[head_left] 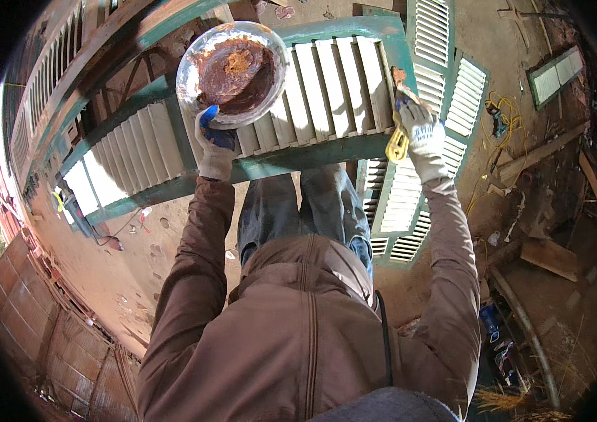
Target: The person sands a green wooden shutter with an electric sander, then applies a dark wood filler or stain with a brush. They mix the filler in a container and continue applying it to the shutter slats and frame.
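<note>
My left hand [215, 144], in a white and blue glove, grips the rim of a round metal bowl [193, 67] holding reddish-brown paste. The bowl is held over a green-framed louvered shutter [326, 84] with white slats that lies in front of me. My right hand [418, 133], also gloved, holds a yellow-handled putty knife [397, 141] with its blade at the shutter's right frame, where a patch of the brown paste [398, 74] shows.
More louvered shutters [446, 42] lie on the dirt floor beyond and to the right. Another shutter frame [52, 91] stands at the left. Wood planks [551, 257], a pipe and scrap lie at the right. A brick wall [45, 323] runs at lower left.
</note>
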{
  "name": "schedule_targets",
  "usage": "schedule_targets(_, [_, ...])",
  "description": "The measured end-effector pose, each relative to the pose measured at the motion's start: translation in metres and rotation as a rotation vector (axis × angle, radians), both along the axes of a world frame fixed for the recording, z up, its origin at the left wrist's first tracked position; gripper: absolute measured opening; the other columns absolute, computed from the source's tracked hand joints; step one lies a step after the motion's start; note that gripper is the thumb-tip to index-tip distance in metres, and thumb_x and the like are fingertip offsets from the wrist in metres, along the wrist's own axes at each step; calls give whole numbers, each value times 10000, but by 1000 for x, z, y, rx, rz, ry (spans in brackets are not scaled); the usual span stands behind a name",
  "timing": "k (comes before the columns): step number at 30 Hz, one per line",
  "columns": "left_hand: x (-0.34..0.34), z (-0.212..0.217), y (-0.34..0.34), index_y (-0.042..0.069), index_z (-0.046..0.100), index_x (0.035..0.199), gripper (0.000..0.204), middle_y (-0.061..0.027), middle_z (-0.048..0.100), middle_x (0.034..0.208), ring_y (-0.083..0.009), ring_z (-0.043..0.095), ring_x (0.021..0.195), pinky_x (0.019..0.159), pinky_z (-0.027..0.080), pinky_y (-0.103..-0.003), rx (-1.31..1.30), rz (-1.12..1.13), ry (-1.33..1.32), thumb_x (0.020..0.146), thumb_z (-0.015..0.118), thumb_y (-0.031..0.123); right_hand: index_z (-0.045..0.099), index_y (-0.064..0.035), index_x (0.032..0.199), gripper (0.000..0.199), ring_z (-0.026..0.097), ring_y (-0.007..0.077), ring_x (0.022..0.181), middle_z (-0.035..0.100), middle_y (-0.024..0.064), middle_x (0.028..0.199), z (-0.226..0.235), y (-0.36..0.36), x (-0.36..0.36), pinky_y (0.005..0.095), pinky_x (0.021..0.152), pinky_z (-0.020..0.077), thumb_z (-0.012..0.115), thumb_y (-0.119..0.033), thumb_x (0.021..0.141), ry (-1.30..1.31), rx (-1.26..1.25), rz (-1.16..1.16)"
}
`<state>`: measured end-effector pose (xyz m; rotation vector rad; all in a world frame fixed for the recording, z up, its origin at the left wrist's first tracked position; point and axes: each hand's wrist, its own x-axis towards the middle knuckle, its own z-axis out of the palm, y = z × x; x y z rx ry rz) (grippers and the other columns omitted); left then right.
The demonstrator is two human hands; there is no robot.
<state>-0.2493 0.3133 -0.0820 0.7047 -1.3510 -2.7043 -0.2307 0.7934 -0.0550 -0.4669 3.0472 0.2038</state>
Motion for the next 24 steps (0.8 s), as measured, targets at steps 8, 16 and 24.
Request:
schedule_targets(8, [12, -28, -15, 101, 693, 1130, 338, -39, 674, 1166, -234, 621, 1129, 1038, 491, -411, -139, -34, 1, 994, 508, 348, 720, -64, 1192, 267, 717, 327, 966, 748, 130, 1069, 68, 32, -13, 411, 842, 567, 656, -105, 935, -126, -573, -289])
schedule_targets(16, [11, -34, -15, 66, 664, 1201, 372, -61, 660, 1209, -228, 594, 1186, 1077, 461, -415, -188, -6, 24, 1028, 454, 320, 688, -139, 1245, 321, 688, 296, 1073, 710, 128, 1193, 44, 48, -107, 387, 918, 550, 595, -297, 981, -283, -609, -168])
schedule_targets(24, [2, -5, 1, 56, 681, 1169, 346, -90, 662, 1235, -258, 596, 1211, 1080, 476, -454, -279, -17, 58, 1011, 489, 298, 683, -145, 1257, 369, 691, 286, 1032, 715, 89, 1136, 20, 81, -73, 380, 883, 563, 619, -12, 918, -173, -624, 514])
